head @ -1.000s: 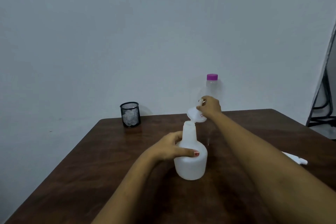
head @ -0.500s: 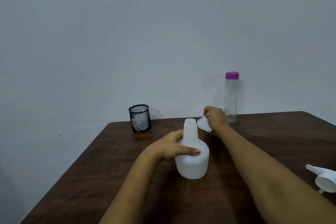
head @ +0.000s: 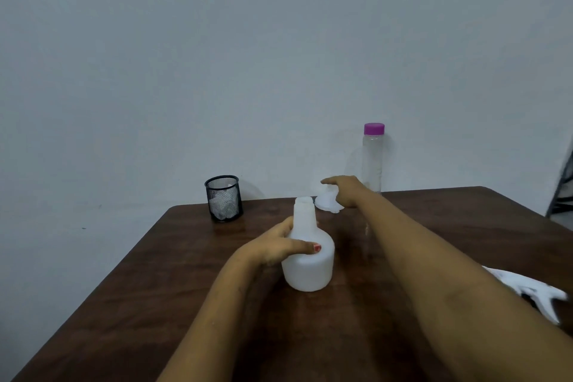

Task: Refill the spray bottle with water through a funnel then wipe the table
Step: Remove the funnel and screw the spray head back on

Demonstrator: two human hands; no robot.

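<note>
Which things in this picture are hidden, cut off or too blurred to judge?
- Head view: spray head, blurred, partly behind the right forearm.
- Funnel: right hand covers it; grip unclear.
- Clear bottle: water level unreadable.
- Mesh cup: pale contents unidentifiable.

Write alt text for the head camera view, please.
A left hand steadies an uncapped white spray bottle on a brown table while the right hand holds a white funnel behind it; a purple-capped water bottle stands by the wall.
</note>
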